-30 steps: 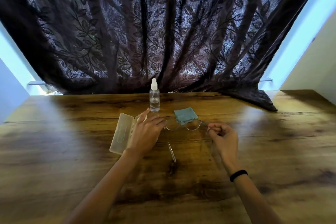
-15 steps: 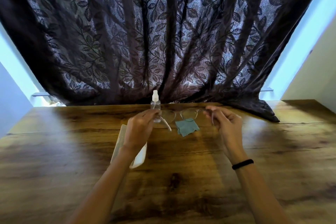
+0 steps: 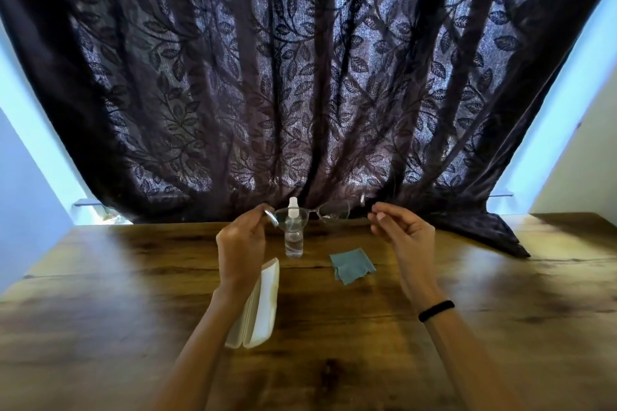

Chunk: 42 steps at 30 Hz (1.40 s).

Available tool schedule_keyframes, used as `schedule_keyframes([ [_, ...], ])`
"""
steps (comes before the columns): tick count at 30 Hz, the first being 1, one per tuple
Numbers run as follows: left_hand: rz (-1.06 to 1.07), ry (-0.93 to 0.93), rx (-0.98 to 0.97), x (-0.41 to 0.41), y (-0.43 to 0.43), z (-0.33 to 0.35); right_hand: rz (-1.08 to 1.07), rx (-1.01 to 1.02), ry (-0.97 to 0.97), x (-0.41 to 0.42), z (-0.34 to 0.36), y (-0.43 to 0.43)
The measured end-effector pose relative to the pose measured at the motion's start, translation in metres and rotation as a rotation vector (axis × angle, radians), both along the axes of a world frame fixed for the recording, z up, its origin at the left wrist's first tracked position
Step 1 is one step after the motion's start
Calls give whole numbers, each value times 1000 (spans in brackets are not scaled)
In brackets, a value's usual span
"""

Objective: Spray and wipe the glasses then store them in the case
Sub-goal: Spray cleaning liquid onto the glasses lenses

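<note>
I hold thin clear-lensed glasses (image 3: 315, 215) up in the air above the wooden table (image 3: 467, 294). My left hand (image 3: 242, 243) pinches their left temple near the hinge. My right hand (image 3: 400, 233) pinches the right temple end. A small clear spray bottle (image 3: 293, 237) with a white cap stands on the table behind the left lens. A blue-grey cloth (image 3: 351, 265) lies crumpled on the table to the right of the bottle. The open cream glasses case (image 3: 258, 307) lies below my left wrist, partly hidden by my forearm.
A dark leaf-patterned curtain (image 3: 300, 93) hangs along the table's far edge, and its hem drapes onto the table at the back right (image 3: 494, 233). Pale walls stand at both sides. I wear a black band (image 3: 435, 310) on my right wrist.
The glasses have risen from the table to in front of the curtain, with both hands lifting them. The view has tilted up, so the table objects sit lower.
</note>
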<state>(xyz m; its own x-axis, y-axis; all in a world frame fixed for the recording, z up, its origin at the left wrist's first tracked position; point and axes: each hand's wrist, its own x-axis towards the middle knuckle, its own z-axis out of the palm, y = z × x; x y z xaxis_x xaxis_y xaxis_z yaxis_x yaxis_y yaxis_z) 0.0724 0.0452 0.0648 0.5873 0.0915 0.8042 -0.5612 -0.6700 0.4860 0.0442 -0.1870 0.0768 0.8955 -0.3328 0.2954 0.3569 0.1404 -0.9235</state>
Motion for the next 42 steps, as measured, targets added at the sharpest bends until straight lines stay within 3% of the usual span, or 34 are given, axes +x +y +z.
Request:
schedule_keyframes([
  [3,15,-3,-32,0,6,6,-10,-88,82,19,-21,8],
  [7,37,-14,-1,3,13,12,18,-352,174,44,-49,30],
  [14,87,-27,-30,11,22,19,77,-512,158,82,-53,74],
  [34,154,44,-53,19,45,12,174,-569,176,102,-61,108],
  [42,142,9,-56,18,43,18,83,-429,111,84,-53,95],
])
